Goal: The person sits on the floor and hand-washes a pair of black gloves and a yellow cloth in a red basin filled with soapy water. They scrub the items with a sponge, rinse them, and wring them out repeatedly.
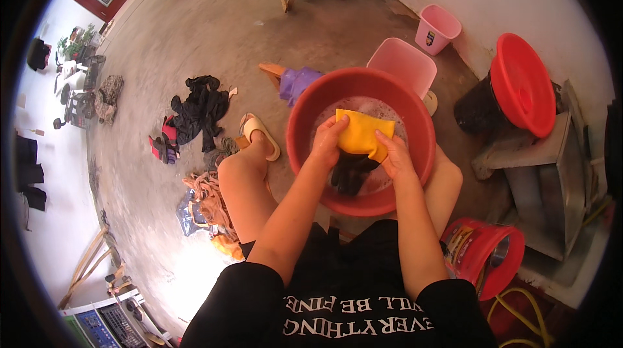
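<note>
Both hands grip a yellow cloth cuff [365,133], spread flat between them. Below it hangs a black part with finger shapes [351,175], so the whole looks like a work glove. My left hand [328,139] pinches the cuff's left edge, thumb on top. My right hand [395,155] holds its lower right corner, also with the thumb in front. Directly beneath is a red plastic basin [299,153] between my knees, holding cloudy water with suds [382,107]. Whether the black fingers touch the water is hard to tell.
A pink basin [404,63] and purple cloth [298,82] lie beyond the red basin. Black clothes [199,109] and brownish clothes [211,199] are heaped on the floor at left. At right stand a red bucket [486,255], a metal sink [545,187] and a red lid-like basin [523,85].
</note>
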Motion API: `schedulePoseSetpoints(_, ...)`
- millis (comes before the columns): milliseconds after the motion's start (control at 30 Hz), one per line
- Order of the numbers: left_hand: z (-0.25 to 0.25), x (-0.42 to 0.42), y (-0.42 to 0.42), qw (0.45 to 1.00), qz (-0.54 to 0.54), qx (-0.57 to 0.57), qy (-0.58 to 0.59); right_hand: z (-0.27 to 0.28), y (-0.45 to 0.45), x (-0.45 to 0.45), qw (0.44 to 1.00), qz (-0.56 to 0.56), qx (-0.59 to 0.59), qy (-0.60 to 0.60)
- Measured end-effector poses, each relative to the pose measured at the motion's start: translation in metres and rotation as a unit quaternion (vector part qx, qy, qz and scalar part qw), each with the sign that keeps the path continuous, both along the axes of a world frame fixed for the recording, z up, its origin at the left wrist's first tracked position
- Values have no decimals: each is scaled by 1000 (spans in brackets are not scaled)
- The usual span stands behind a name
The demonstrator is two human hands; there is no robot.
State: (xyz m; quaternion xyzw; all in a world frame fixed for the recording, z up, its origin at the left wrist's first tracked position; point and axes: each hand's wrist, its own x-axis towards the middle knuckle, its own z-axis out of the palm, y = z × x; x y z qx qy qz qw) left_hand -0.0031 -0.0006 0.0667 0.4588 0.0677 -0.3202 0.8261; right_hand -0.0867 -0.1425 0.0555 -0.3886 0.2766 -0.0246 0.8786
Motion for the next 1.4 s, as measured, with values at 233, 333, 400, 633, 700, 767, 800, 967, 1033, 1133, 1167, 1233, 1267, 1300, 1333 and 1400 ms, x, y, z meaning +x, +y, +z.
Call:
schedulePoseSetpoints(233,61,-1,7,988,-6,-153,-15,79,6,4,990,-77,-56,-101)
schedulePoseSetpoints(333,76,-6,6,986,3,-169,4,106,8,5,988,-83,-72,-111)
schedulePoseSetpoints(400,88,-15,3,992,-11,-107,-69,111,11,6,982,-86,-116,-123)
schedulePoseSetpoints(633,87,-25,-11,995,32,-23,-97,121,23,8,947,-1,-280,-157)
schedulePoseSetpoints(700,81,-29,-20,994,67,-24,-87,112,26,10,944,-14,-297,-147)
schedulePoseSetpoints(767,77,-34,-26,993,92,3,-76,98,29,14,936,-52,-319,-137)
schedulePoseSetpoints(800,78,-37,-27,992,101,32,-70,89,31,19,931,-81,-331,-133)
schedulePoseSetpoints(967,76,-44,-30,989,76,112,-61,73,29,15,942,-104,-315,-45)
schedulePoseSetpoints(1033,85,-40,-25,992,43,123,-1,71,28,15,958,-123,-258,-12)
schedulePoseSetpoints(1133,75,-39,-24,993,41,110,33,73,26,14,967,-127,-221,5)
schedulePoseSetpoints(1167,67,-39,-23,993,48,100,35,75,27,13,968,-123,-216,5)
schedulePoseSetpoints(1233,56,-36,-22,994,67,73,36,77,28,10,949,-154,-267,-63)
schedulePoseSetpoints(1267,52,-35,-21,995,77,59,36,77,28,9,937,-168,-291,-97)
schedulePoseSetpoints(1300,49,-35,-21,994,74,81,11,76,29,10,902,-161,-381,-122)
schedulePoseSetpoints(1333,47,-35,-21,992,71,102,-14,74,31,12,859,-153,-467,-145)
schedulePoseSetpoints(1400,49,-37,-21,990,66,111,-49,74,28,7,879,-89,-458,-96)
